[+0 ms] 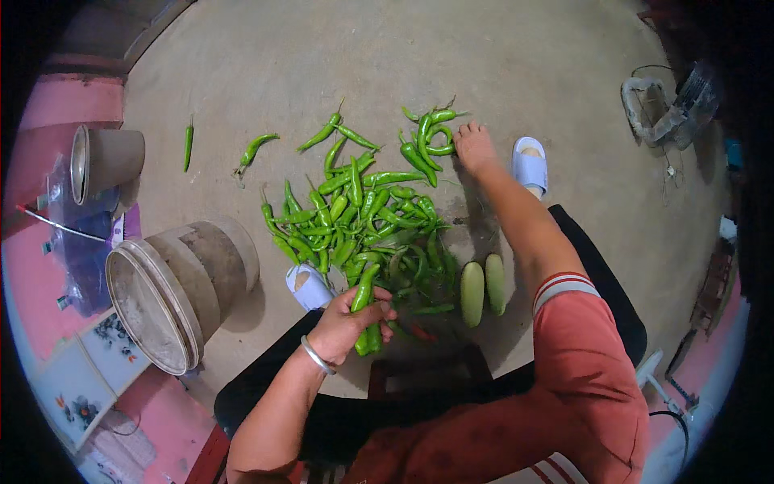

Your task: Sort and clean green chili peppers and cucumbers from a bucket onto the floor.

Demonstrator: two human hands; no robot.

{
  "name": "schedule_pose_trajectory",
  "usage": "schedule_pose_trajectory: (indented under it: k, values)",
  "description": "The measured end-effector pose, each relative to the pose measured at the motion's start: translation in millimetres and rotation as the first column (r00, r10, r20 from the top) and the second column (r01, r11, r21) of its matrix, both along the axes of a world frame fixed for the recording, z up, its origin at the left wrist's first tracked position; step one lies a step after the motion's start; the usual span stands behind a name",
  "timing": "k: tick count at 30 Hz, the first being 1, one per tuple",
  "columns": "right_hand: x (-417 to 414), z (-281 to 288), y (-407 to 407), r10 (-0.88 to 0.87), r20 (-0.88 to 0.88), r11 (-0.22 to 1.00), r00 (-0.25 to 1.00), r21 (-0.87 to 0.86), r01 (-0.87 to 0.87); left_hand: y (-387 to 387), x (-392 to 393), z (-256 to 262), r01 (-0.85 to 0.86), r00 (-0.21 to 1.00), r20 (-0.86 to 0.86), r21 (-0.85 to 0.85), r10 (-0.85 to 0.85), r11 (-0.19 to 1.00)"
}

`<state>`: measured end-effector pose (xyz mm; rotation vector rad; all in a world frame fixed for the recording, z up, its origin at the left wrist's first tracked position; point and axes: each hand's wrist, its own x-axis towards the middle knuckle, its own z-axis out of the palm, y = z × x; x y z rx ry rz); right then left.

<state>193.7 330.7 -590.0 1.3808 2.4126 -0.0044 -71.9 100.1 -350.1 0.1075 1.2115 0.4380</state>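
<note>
Long green chili peppers lie heaped on the floor in front of me, the main pile (pixel 363 218) between my feet. My left hand (pixel 357 317), with a silver bangle at the wrist, is closed around green peppers (pixel 366 287) near my knees. At the far right of the heap my right hand (pixel 474 145) reaches down beside a small cluster of peppers (pixel 426 139). Its fingertips are next to a curved pepper (pixel 441 150); whether they grip it is hard to tell. Two pale green cucumber-like vegetables (pixel 472 293) lie side by side at the right of the pile.
A large plastic bucket (pixel 211 266) stands to the left, a smaller one (pixel 115 158) beyond it by the pink wall. Single peppers (pixel 188 145) lie apart on the concrete floor (pixel 387 54). A wire object with clear plastic (pixel 671 106) rests far right. White slippers (pixel 530 166) cover my feet.
</note>
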Motion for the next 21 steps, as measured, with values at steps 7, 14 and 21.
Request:
schedule_pose_trajectory:
  k: [7,14,21]
  values:
    - [15.6,21.5,-42.7,-0.030,0.006,0.977,1.000,-0.213,0.030,2.3,1.6,-7.5,-0.046,0.998,-0.048,0.017,0.047,0.999]
    - [-12.5,125.4,-133.2,-0.593,-0.268,0.487,0.759,-0.870,0.074,-4.7,2.0,-23.6,0.030,0.988,-0.153,0.158,-0.005,0.987]
    - [-65.2,231.5,-199.8,-0.605,-0.479,0.390,0.635,-0.875,-0.288,-8.2,-8.6,-43.7,0.054,0.959,-0.283,0.196,0.004,0.979]
